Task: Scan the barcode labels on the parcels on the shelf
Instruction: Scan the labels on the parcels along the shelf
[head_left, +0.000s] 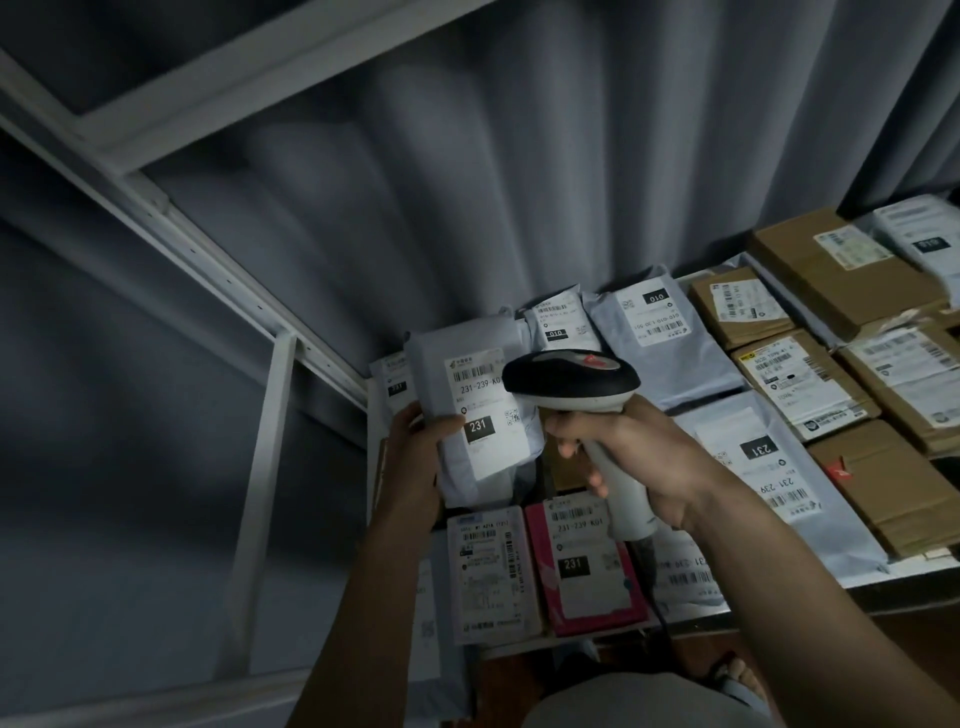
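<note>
Head view, looking down on the shelf (769, 605) — the left hand (415, 457) grips a grey mailer (467, 410) by its lower left edge, thumb curled over the front, label facing up with "231" in a black box. The right hand (639, 457) wraps its fingers around the white handle of the barcode scanner (571, 382), dark head just beside the mailer's label. Below them a pink parcel (584, 566) lies flat on the shelf — brown cardboard boxes (841, 270) line the right side.
</note>
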